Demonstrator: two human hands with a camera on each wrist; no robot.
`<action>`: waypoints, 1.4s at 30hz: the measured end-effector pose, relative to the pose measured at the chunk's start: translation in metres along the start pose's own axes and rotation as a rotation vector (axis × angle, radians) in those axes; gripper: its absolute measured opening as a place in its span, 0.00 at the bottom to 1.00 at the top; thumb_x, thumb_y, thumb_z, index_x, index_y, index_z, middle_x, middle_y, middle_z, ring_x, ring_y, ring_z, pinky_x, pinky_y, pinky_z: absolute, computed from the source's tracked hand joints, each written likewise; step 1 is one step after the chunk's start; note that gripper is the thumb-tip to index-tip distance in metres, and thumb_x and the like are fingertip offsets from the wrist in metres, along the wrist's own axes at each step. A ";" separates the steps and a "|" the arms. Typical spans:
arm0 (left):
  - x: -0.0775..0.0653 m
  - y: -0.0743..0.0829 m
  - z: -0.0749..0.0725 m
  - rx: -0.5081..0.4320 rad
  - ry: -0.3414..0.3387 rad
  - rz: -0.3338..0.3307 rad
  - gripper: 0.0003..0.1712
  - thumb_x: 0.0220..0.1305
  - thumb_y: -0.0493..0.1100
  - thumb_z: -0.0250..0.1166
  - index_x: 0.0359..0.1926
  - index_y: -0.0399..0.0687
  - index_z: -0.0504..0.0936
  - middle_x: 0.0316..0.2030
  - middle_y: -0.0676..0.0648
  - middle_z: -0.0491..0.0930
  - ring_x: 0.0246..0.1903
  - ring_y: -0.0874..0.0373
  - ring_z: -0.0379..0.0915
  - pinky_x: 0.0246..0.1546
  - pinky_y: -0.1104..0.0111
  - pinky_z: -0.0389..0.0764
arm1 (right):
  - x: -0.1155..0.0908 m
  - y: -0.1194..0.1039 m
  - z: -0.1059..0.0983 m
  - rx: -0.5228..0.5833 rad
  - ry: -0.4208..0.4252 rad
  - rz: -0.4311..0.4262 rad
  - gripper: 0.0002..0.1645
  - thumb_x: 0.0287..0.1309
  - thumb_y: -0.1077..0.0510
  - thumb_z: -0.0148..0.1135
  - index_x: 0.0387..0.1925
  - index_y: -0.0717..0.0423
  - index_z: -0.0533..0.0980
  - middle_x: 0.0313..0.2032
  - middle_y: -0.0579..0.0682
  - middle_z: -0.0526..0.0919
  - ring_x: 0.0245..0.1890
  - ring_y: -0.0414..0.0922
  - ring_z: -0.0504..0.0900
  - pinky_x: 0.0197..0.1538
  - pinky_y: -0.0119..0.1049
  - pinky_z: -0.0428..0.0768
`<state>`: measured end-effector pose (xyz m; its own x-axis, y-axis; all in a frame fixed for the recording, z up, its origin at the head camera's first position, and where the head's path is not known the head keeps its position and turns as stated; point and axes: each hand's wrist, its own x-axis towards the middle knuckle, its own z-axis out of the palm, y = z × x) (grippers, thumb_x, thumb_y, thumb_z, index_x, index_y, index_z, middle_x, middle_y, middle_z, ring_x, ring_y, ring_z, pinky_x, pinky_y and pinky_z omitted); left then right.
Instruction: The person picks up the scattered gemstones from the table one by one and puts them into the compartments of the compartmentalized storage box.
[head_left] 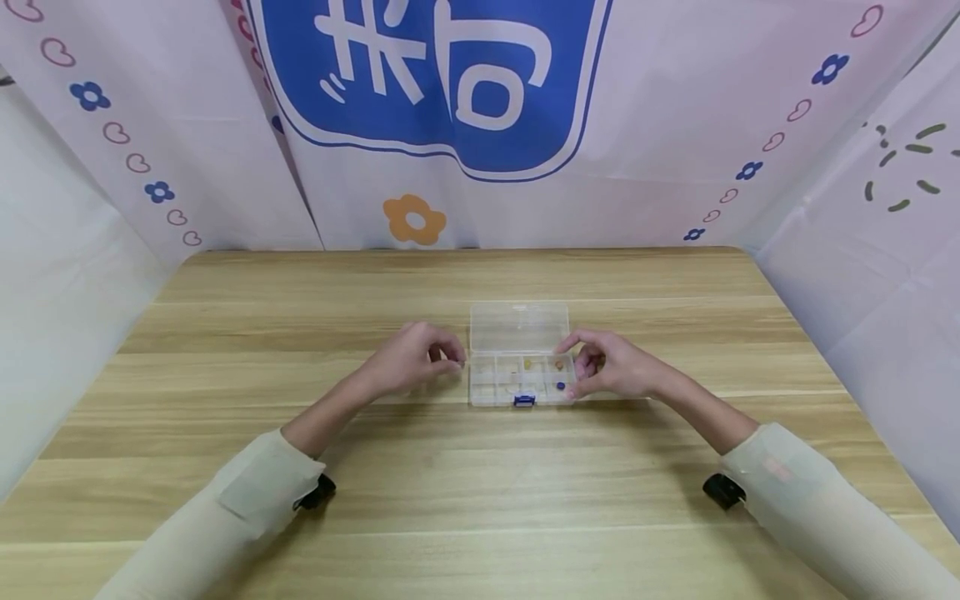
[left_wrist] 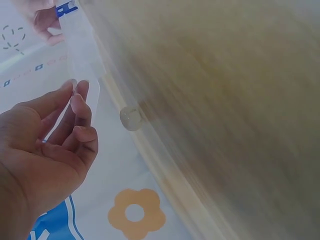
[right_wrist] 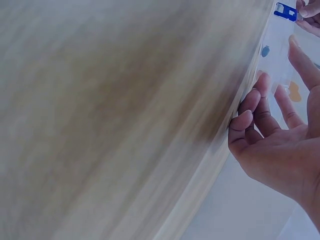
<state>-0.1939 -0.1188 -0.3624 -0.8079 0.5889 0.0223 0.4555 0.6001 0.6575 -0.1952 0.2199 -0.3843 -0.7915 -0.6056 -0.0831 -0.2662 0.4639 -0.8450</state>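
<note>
A clear plastic compartment box (head_left: 483,402) stands on the table, its transparent lid (head_left: 519,327) swung back. A blue latch (head_left: 524,401) sits at its front edge. Small yellow (head_left: 527,364), orange (head_left: 558,365) and blue (head_left: 561,386) pieces lie in separate compartments toward the right. My right hand (head_left: 611,364) holds the box's right end, index finger at the back and thumb at the front corner. Just off the left side, my left hand (head_left: 420,358) pinches a tiny pale piece (left_wrist: 74,82) between thumb and index finger; its kind is too small to tell.
Wood-grain table (head_left: 450,500) extends around the box. A printed cloth (head_left: 652,150) hangs behind the table's far edge, with white cloth at both sides. In the left wrist view a round translucent spot (left_wrist: 131,118) shows near the table edge; I cannot tell what it is.
</note>
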 end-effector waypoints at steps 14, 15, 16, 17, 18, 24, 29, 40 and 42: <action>0.006 0.005 0.000 -0.017 0.008 0.023 0.02 0.67 0.32 0.70 0.36 0.40 0.88 0.33 0.50 0.86 0.30 0.60 0.77 0.28 0.71 0.77 | 0.000 -0.001 0.000 -0.003 -0.003 0.015 0.33 0.51 0.69 0.79 0.57 0.70 0.74 0.28 0.51 0.79 0.31 0.44 0.75 0.37 0.30 0.76; 0.007 0.006 0.000 -0.018 0.007 0.021 0.02 0.67 0.32 0.70 0.35 0.40 0.88 0.32 0.50 0.86 0.30 0.60 0.77 0.28 0.71 0.77 | 0.000 -0.001 0.000 -0.001 -0.002 0.009 0.33 0.52 0.68 0.78 0.57 0.70 0.74 0.28 0.51 0.79 0.30 0.44 0.75 0.37 0.30 0.76; 0.008 0.007 0.001 -0.017 0.006 0.017 0.02 0.67 0.32 0.70 0.36 0.40 0.88 0.32 0.50 0.86 0.30 0.60 0.77 0.28 0.71 0.77 | 0.000 0.000 0.000 0.001 -0.002 0.003 0.32 0.52 0.68 0.78 0.57 0.70 0.74 0.28 0.51 0.79 0.30 0.43 0.75 0.37 0.30 0.76; 0.009 0.008 0.001 -0.016 0.006 0.016 0.02 0.67 0.32 0.70 0.36 0.40 0.88 0.32 0.50 0.86 0.30 0.61 0.77 0.28 0.70 0.78 | 0.000 0.000 0.001 0.003 -0.002 -0.002 0.32 0.52 0.68 0.78 0.57 0.70 0.74 0.28 0.51 0.79 0.30 0.43 0.75 0.37 0.30 0.76; 0.009 0.008 0.001 -0.016 0.005 0.015 0.02 0.66 0.32 0.71 0.35 0.40 0.88 0.32 0.50 0.86 0.29 0.61 0.77 0.28 0.70 0.78 | 0.000 0.000 0.001 0.005 -0.001 -0.006 0.32 0.52 0.68 0.78 0.57 0.70 0.74 0.28 0.51 0.79 0.30 0.43 0.75 0.37 0.30 0.76; 0.013 0.012 0.003 -0.013 0.011 0.018 0.03 0.66 0.33 0.71 0.35 0.42 0.89 0.31 0.50 0.86 0.30 0.60 0.79 0.31 0.69 0.80 | 0.000 0.000 0.000 -0.002 -0.002 0.009 0.33 0.52 0.68 0.78 0.58 0.70 0.73 0.28 0.51 0.79 0.31 0.44 0.75 0.38 0.30 0.76; 0.016 0.015 0.004 -0.029 0.016 0.012 0.02 0.67 0.33 0.71 0.35 0.41 0.89 0.30 0.50 0.86 0.30 0.59 0.80 0.31 0.68 0.81 | 0.000 -0.001 0.000 -0.014 -0.004 0.035 0.33 0.52 0.68 0.79 0.58 0.69 0.73 0.29 0.51 0.79 0.31 0.45 0.76 0.38 0.31 0.76; 0.027 0.014 0.008 -0.044 -0.006 -0.003 0.02 0.66 0.33 0.71 0.35 0.40 0.89 0.31 0.49 0.86 0.28 0.59 0.77 0.30 0.69 0.78 | 0.000 -0.001 -0.001 -0.022 0.000 0.025 0.33 0.51 0.68 0.79 0.57 0.68 0.74 0.28 0.50 0.80 0.31 0.44 0.76 0.38 0.30 0.76; 0.029 0.014 0.009 -0.040 -0.010 0.001 0.02 0.66 0.33 0.72 0.35 0.41 0.89 0.31 0.49 0.87 0.28 0.59 0.76 0.30 0.69 0.78 | 0.000 -0.001 -0.001 -0.020 0.001 0.026 0.33 0.51 0.68 0.79 0.57 0.68 0.74 0.28 0.50 0.80 0.31 0.44 0.76 0.38 0.31 0.76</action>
<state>-0.2074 -0.0885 -0.3595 -0.8035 0.5950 0.0154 0.4410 0.5778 0.6868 -0.1954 0.2198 -0.3833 -0.7987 -0.5926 -0.1047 -0.2561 0.4921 -0.8320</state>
